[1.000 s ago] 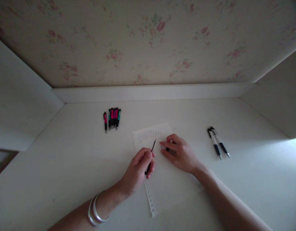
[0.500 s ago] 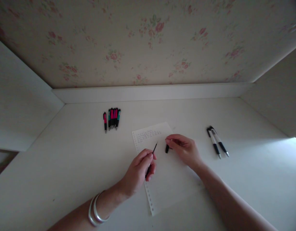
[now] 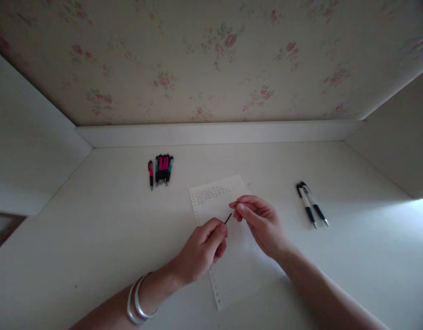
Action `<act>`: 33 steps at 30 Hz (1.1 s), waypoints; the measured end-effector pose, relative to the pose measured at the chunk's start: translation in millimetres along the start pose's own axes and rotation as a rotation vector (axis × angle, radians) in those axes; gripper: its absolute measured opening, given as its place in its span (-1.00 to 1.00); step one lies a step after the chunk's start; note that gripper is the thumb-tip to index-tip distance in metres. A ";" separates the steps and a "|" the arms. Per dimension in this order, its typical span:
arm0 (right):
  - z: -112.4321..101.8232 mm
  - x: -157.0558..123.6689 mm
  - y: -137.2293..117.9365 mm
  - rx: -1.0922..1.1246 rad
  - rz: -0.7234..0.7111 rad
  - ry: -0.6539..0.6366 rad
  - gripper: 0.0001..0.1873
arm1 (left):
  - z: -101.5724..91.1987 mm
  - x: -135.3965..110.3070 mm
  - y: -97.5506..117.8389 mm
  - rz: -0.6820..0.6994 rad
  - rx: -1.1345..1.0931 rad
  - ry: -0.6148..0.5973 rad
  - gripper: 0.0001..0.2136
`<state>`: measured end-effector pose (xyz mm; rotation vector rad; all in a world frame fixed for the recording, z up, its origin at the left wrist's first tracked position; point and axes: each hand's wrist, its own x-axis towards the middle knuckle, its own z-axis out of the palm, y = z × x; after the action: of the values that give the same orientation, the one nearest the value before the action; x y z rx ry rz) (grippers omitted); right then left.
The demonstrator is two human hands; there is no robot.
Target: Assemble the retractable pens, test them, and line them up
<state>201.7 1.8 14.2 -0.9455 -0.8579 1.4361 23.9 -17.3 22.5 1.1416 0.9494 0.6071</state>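
Observation:
Over the sheet of paper (image 3: pixel 239 275), my left hand (image 3: pixel 206 247) is closed on a pen refill (image 3: pixel 228 218), a thin dark rod whose end sticks out past the thumb and points up to the right. The rest of it is hidden in the fist. My right hand (image 3: pixel 259 220) faces it, with thumb and forefinger pinched together just beyond the rod's tip. Whatever lies in that pinch is too small to make out. The paper has punched holes down its left side and lines of handwriting near the top.
Several pink, purple and teal pens (image 3: pixel 163 169) lie in a row at the back left, with one pink pen (image 3: pixel 150 175) set apart. Two white-and-black pens (image 3: pixel 311 204) lie to the right. A low white ledge (image 3: pixel 211 134) and side panels (image 3: pixel 36 137) bound the white desk (image 3: pixel 104 220).
My right hand has shifted slightly left, toward the refill's tip. The black piece under its fingers is no longer visible. My left hand has moved slightly right and down, with less refill showing.

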 end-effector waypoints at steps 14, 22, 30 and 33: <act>-0.5 0.2 -0.3 0.009 0.000 -0.011 -0.89 | -0.1 -0.6 2.6 -0.030 0.015 0.005 -0.64; 1.5 -3.8 -0.7 -0.169 0.004 -0.065 -0.67 | 0.1 0.4 -0.2 -0.026 0.021 0.015 -0.63; -8.2 0.4 -5.4 -0.569 -0.152 0.072 -0.68 | 1.3 -0.1 -1.0 0.004 -0.017 0.023 -0.61; -19.9 7.4 -7.5 -1.036 -0.349 0.191 -0.69 | 0.2 -0.7 -1.6 -0.020 -0.022 0.022 -0.61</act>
<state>222.8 9.5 12.4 -1.5499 -1.5697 0.5234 23.6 -18.5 21.2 1.1069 0.9697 0.6133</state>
